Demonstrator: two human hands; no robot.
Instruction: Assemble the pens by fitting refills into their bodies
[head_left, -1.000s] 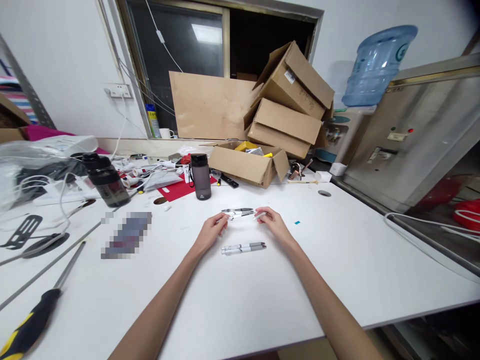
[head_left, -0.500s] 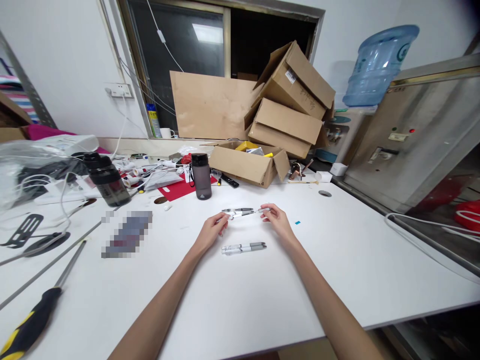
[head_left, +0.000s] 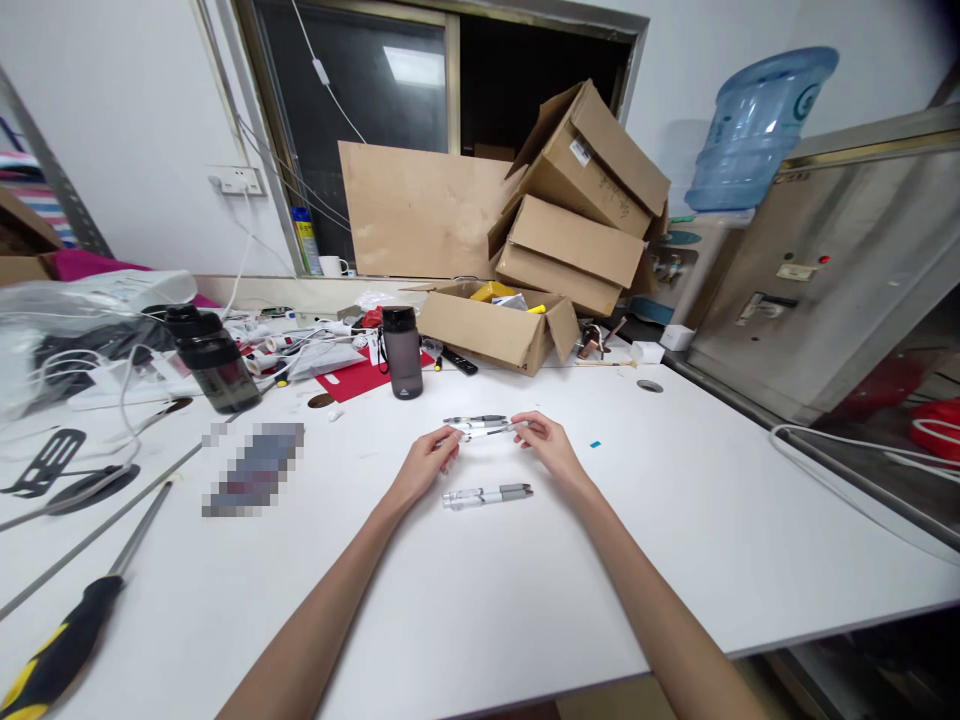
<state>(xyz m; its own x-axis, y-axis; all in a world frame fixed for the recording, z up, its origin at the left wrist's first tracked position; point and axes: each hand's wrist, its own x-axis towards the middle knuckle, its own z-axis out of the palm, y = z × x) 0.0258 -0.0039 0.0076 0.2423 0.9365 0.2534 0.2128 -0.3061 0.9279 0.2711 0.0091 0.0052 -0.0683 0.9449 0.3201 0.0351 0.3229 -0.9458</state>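
Near the middle of the table, a slim white pen (head_left: 489,432) with a dark section spans the gap between my hands. My left hand (head_left: 429,462) has its thumb and fingertips closed at the pen's left end. At the other end, the fingers of my right hand (head_left: 546,442) pinch it. Whether it is one piece or parts meeting is too small to tell. Just behind it lies another pen (head_left: 476,419) with a grey grip, partly hidden. Closer to me, a pair of white-and-grey pens (head_left: 487,496) lies side by side.
A dark bottle (head_left: 402,352) stands beyond my hands, beside an open carton (head_left: 480,325). On the left are a second bottle (head_left: 214,360), a blurred-out flat object (head_left: 255,470) and a screwdriver (head_left: 82,615). A small blue scrap (head_left: 595,444) lies to the right.
My right hand has shifted slightly left and down, bringing what it holds closer to my left hand. The left hand has barely moved; the near pens stay put.
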